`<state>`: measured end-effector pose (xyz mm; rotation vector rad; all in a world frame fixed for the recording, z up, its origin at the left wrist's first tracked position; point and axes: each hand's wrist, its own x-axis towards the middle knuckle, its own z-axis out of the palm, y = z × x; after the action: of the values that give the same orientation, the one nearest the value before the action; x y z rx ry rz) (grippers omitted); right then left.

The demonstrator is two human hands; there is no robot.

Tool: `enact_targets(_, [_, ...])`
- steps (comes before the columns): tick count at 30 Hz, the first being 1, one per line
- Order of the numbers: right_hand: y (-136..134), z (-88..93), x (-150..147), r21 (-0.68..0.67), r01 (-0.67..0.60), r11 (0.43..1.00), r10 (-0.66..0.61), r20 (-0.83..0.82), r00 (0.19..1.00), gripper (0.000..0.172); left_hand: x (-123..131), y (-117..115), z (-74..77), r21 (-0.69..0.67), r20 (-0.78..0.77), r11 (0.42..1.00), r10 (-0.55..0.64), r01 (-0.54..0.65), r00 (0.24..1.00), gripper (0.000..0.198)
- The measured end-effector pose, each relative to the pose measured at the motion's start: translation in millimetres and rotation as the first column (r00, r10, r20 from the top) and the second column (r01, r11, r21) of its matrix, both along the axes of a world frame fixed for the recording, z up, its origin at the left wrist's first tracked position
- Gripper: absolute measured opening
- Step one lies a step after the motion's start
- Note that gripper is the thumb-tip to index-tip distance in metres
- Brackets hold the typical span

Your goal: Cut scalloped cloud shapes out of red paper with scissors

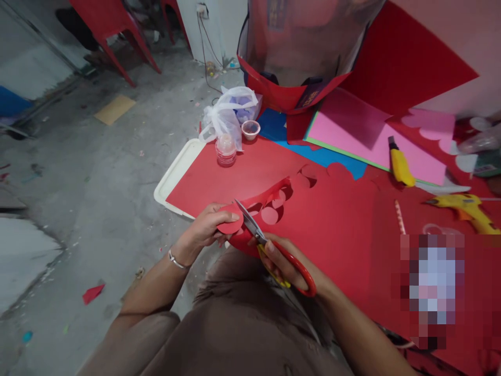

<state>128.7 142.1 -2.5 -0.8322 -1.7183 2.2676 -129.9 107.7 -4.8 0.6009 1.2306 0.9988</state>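
Observation:
My left hand point(209, 225) pinches a round piece of red paper point(230, 219), thumb on top, just off the table's near left corner. In my right hand point(284, 261) is a pair of scissors point(258, 233) with red and yellow handles. Their blades point up and left, right beside the paper's edge. The blades look close together. Several cut red paper circles point(270, 215) and curled offcuts lie just beyond on the red sheet point(313, 230) covering the table. Part of my right hand's fingers is hidden by the handles.
Past the circles stand a small clear plastic container point(226, 151), a small cup point(250, 130) and a white plastic bag point(230, 115). Pink sheets point(352, 130), a yellow box cutter point(401, 164) and a yellow glue gun point(465, 206) lie right. A large bag point(293, 57) stands behind.

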Motion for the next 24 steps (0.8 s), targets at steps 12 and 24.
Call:
enact_targets(12, [1,7.8,-4,0.061,-0.022,0.998,0.021,0.022,1.000,0.067,-5,-3,1.0,-0.005,0.014,0.999,-0.037,0.037,0.999,0.040])
enact_targets(24, [-2,0.9,-6,0.077,-0.003,0.997,-0.001,0.058,0.998,0.071,-11,0,3.2,-0.047,-0.015,0.995,-0.085,0.084,0.996,0.042])
